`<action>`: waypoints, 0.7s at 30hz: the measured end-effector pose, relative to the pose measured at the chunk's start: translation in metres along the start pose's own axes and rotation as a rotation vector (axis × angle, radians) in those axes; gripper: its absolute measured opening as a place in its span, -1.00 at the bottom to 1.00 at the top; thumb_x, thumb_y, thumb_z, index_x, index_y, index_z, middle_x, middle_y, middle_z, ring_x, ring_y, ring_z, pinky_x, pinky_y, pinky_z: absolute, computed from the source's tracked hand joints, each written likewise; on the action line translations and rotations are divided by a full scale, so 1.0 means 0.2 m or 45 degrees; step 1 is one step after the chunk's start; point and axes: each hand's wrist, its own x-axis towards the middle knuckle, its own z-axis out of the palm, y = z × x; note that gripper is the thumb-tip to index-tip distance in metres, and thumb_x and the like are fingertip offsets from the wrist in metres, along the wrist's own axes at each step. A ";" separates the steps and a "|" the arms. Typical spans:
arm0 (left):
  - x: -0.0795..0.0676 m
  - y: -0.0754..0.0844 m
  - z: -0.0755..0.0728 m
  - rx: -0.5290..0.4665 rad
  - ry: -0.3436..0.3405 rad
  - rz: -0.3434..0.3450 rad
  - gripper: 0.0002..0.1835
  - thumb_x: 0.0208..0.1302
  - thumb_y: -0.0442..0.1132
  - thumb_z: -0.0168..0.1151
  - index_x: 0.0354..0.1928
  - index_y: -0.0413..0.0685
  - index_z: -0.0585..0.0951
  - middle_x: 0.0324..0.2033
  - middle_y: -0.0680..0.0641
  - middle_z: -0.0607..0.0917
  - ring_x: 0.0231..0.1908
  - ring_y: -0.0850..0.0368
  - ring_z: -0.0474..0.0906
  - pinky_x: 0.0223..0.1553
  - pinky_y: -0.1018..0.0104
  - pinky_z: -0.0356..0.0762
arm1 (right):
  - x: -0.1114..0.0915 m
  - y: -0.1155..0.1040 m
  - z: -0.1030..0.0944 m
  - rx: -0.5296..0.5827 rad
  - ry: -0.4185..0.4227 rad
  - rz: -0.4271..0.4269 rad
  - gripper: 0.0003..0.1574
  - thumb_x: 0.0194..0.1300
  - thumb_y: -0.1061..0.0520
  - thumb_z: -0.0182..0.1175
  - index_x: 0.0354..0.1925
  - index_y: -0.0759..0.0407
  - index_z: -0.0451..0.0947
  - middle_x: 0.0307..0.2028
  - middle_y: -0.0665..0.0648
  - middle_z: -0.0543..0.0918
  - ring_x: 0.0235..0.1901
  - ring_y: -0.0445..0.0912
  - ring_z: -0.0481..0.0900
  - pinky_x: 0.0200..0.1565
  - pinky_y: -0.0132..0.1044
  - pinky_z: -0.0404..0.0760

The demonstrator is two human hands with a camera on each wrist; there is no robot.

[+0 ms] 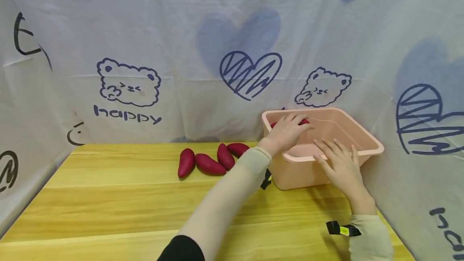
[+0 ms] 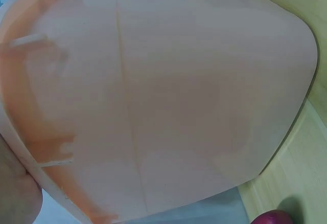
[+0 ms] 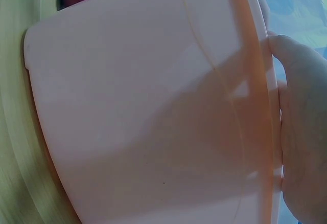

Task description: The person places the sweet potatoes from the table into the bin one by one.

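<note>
In the head view my left hand (image 1: 286, 132) reaches over the left rim of a pink plastic bin (image 1: 304, 172). Its fingers curl over a red-purple sweet potato (image 1: 304, 122), which shows on both sides of the hand, inside the bin near the back left corner. My right hand (image 1: 342, 168) rests on the front rim, fingers spread and reaching over it to the inside. The right wrist view has that thumb (image 3: 286, 47) at the rim. Left of the bin, several more sweet potatoes (image 1: 210, 165) lie in a loose cluster on the table.
The wooden table (image 1: 108, 204) runs back to a white curtain (image 1: 188, 104) with printed bears and hearts. The bin stands at the back right, close to the curtain on the right side. Black straps (image 1: 342, 229) show by both wrists.
</note>
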 end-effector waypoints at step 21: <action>0.01 0.01 0.01 -0.025 -0.070 -0.043 -0.52 0.55 -0.20 -0.17 0.40 0.45 0.30 0.44 0.17 0.25 0.46 0.18 0.11 0.43 0.10 0.20 | 0.00 0.01 0.01 0.002 0.000 0.012 -0.35 0.49 -0.26 -0.16 0.41 -0.08 0.28 0.36 0.28 0.36 0.39 0.32 0.13 0.37 0.42 -0.26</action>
